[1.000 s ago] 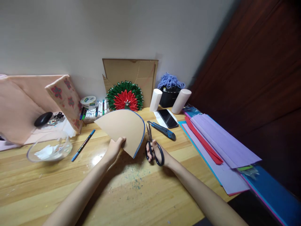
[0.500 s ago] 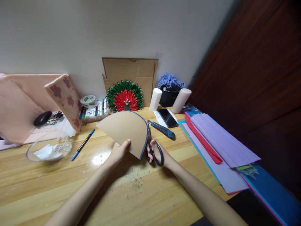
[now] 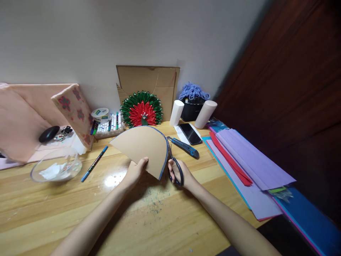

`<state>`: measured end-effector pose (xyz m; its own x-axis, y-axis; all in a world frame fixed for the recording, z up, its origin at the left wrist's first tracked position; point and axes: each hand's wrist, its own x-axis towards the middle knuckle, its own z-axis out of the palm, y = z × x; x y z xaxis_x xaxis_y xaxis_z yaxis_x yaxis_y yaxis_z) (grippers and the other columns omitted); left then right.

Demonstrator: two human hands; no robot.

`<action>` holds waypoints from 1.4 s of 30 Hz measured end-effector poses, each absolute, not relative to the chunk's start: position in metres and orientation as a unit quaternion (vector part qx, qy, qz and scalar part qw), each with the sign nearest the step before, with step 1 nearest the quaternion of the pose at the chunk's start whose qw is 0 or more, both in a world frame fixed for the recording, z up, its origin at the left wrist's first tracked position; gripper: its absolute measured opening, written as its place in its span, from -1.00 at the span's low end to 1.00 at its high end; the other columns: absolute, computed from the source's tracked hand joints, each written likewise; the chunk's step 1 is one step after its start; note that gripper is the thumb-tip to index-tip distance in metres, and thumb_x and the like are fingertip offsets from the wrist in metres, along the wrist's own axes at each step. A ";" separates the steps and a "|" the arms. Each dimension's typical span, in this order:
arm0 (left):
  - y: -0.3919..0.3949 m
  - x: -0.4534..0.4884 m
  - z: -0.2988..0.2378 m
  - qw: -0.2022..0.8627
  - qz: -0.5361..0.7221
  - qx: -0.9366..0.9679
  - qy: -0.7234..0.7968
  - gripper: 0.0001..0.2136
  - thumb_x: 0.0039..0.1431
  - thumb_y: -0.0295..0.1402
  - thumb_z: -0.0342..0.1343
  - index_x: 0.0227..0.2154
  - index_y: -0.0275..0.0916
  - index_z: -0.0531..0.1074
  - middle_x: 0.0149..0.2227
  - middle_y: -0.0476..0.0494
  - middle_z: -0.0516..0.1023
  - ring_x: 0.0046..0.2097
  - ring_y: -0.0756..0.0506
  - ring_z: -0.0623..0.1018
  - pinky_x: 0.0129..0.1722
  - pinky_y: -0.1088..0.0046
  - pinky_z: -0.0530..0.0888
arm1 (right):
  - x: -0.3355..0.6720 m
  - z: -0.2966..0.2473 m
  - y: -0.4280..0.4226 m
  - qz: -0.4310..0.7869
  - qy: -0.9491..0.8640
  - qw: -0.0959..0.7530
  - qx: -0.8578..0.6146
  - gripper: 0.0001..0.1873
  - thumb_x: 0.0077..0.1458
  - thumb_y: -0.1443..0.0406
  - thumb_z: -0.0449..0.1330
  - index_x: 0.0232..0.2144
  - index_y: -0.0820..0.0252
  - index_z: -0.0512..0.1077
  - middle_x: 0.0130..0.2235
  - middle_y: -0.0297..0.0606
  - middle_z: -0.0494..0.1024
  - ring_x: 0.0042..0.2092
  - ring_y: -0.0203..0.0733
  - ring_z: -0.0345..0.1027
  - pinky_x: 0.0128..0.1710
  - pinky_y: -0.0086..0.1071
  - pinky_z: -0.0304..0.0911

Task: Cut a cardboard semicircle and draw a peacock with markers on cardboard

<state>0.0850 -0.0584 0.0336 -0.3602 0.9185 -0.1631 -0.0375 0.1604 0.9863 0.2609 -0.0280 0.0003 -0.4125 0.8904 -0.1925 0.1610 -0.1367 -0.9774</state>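
- the fingers of my left hand (image 3: 137, 171) are hidden under the fan-shaped card (image 3: 145, 147);
- my right hand (image 3: 182, 174) is partly lost behind the handles of the scissors (image 3: 172, 158); whether their blades bite the card's edge, I cannot tell;
- both my forearms (image 3: 97, 211) are cut off by the bottom edge;
- the card's top hides the foot of the red and green ornament (image 3: 143, 111), which itself covers part of the cardboard sheet (image 3: 164, 82);
- two pale cylinders (image 3: 177, 113) partly block the black container (image 3: 189, 111);
- the pink box (image 3: 22, 110) runs off the left edge; the blue sheet (image 3: 310, 213) off the right;
- lettering on the round tub (image 3: 100, 113) and bits in the bowl (image 3: 36, 178) are too small to make out.
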 end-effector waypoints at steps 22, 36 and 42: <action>-0.061 0.085 0.033 0.565 0.524 0.358 0.527 -0.64 -0.08 -0.15 0.18 -0.33 -0.38 0.51 -0.27 -0.27 0.58 -0.18 -0.23 0.53 -0.19 0.34 0.43 | 0.262 -0.005 -0.025 0.567 -0.639 0.297 -0.426 -0.25 -0.05 -0.27 -0.30 -0.65 0.23 0.24 -0.68 -0.34 0.28 -0.62 -0.33 0.25 -0.59 -0.48 0.15; -0.065 0.084 0.044 0.625 0.517 0.345 0.472 -0.63 0.02 -0.10 0.09 -0.26 -0.31 0.52 -0.18 -0.23 0.55 -0.11 -0.20 0.51 -0.08 0.30 0.41 | 0.259 0.010 -0.011 0.712 -0.449 0.393 -0.371 -0.53 -0.26 -0.01 0.30 -0.49 0.22 0.27 -0.67 -0.50 0.24 -0.61 -0.37 0.26 -0.53 -0.43 0.30; -0.068 0.088 0.039 0.626 0.508 0.379 0.454 -0.63 0.03 -0.11 0.08 -0.25 -0.31 0.52 -0.11 -0.23 0.52 -0.01 -0.19 0.45 0.06 0.34 0.29 | 0.263 0.010 -0.002 0.651 -0.475 0.434 -0.403 -0.55 -0.36 0.05 0.35 -0.58 0.21 0.26 -0.75 -0.52 0.19 -0.70 -0.38 0.16 -0.65 -0.42 0.25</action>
<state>0.0877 -0.0677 0.0388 0.0712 0.9803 -0.1840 -0.2914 0.1969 0.9361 0.2628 -0.0018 0.0103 -0.2998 0.9474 -0.1122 -0.1821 -0.1723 -0.9681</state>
